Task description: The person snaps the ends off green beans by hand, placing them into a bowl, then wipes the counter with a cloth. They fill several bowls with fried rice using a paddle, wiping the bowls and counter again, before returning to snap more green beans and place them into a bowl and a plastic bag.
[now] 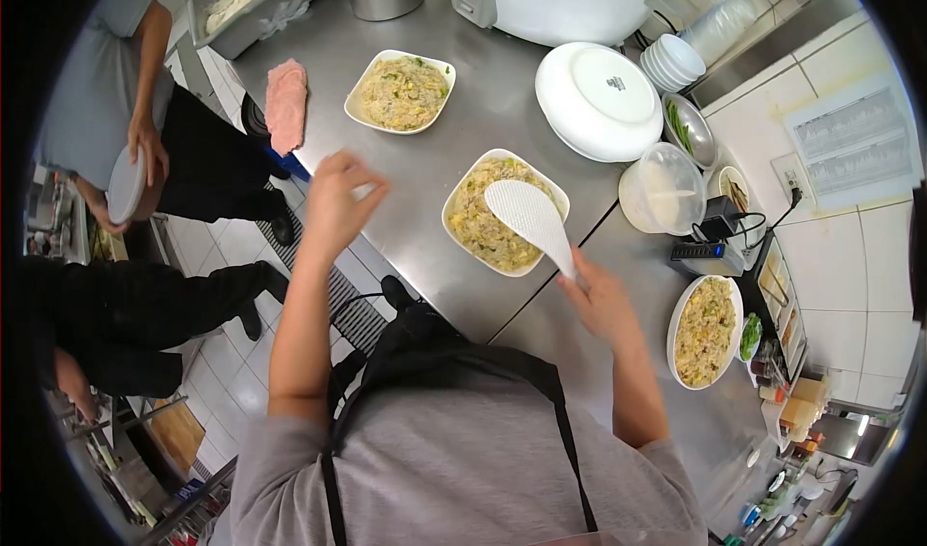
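My right hand [603, 300] grips the handle of a white rice paddle [529, 216], whose broad dimpled blade lies over the fried rice [480, 223] in a white square bowl [447, 220]. My left hand [343, 198] is raised at the table's left edge, to the left of that bowl. Its fingers are loosely bent and a little blurred, with a gap between thumb and fingers and nothing seen in them. A second square bowl [353, 112] of fried rice stands farther back. At the right is an oval white dish [673, 338] filled with fried rice.
Upside-down white plates [599, 97] are stacked near a white cooker [570, 5]. Close by are a plastic tub [637, 194], nested cups [671, 63] and a metal bowl [703, 121]. A pink cloth [286, 107] lies at the left edge. A person [106, 112] at left holds a round container [127, 184].
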`<control>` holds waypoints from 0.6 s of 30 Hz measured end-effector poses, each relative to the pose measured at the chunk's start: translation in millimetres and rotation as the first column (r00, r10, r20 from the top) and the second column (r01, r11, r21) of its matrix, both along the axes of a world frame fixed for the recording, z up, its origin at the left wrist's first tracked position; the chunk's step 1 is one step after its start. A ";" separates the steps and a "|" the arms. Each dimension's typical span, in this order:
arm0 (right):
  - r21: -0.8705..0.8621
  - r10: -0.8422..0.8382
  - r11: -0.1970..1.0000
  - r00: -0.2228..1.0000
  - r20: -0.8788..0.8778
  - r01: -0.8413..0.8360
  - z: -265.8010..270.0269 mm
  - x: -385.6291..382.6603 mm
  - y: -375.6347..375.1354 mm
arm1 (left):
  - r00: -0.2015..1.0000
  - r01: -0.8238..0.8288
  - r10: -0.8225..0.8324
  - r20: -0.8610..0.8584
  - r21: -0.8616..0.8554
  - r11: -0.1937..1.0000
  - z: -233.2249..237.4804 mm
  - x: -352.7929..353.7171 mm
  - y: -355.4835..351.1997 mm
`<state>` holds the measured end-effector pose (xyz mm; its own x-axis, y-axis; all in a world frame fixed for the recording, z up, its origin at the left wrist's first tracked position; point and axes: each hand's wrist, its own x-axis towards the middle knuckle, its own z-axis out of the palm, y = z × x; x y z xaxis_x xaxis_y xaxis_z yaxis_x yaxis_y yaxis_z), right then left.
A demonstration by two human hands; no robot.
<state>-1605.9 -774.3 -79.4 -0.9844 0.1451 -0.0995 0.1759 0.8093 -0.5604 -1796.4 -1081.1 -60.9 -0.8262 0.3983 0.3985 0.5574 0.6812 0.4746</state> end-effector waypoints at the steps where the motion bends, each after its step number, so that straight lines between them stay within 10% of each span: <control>1: -0.100 0.003 0.995 0.999 -0.039 -0.007 0.5 4.2 -2.2 | 0.988 -0.125 0.133 0.083 -0.094 0.988 -0.9 9.8 -19.4; 7: -0.314 -0.149 0.922 0.956 0.252 0.226 26.8 -17.7 8.0 | 0.725 -0.276 0.620 0.299 -0.699 0.660 -104.3 47.8 -126.7; 12: -0.395 -0.063 0.906 0.971 0.233 0.153 13.1 -7.3 -4.8 | 0.663 -0.034 0.617 0.425 -0.806 0.591 -204.0 75.3 -180.8; 16: -0.491 -0.129 0.819 0.928 0.350 0.299 24.3 2.3 -4.3 | 0.523 -0.049 0.680 0.513 -0.779 0.625 -129.7 68.3 -118.6; 18: -0.502 -0.134 0.789 0.897 0.422 0.354 19.6 6.0 -5.2 | 0.757 -0.025 0.485 0.438 -0.723 0.691 -94.1 66.0 -87.5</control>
<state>-1599.9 -779.5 -59.9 -0.8049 0.1868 -0.5633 0.5932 0.2795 -0.7550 -1730.5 -1168.6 -154.9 -0.8954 0.0879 -0.4365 0.0950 0.9955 0.0056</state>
